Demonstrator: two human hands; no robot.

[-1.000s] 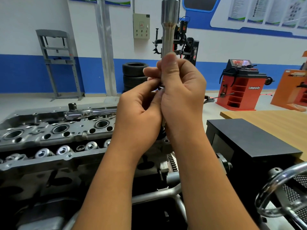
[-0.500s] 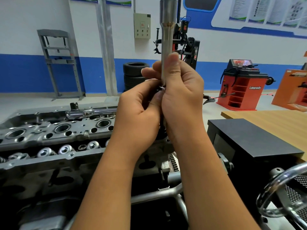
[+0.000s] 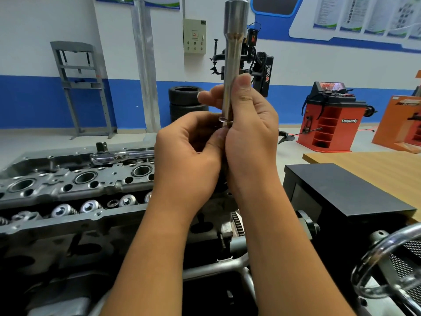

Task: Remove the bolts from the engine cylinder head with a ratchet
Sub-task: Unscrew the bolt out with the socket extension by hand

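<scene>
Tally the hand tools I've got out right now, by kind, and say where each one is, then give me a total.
Long socket: 1, held upright by the right hand, with the left hand gripping its lower end
Ratchet: 1, lying on the cylinder head
Total: 2

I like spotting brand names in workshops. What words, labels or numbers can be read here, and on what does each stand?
"power", running vertically: on the black tire changer behind the hands.
"Lanpody": on the red wheel balancer.
Red logo on the beige wall control box: too small to read.
Wall posters at the top: text blurred, unreadable.
Screen on top of the wheel balancer: unreadable.
Orange machine at the right edge: label unreadable.
</scene>
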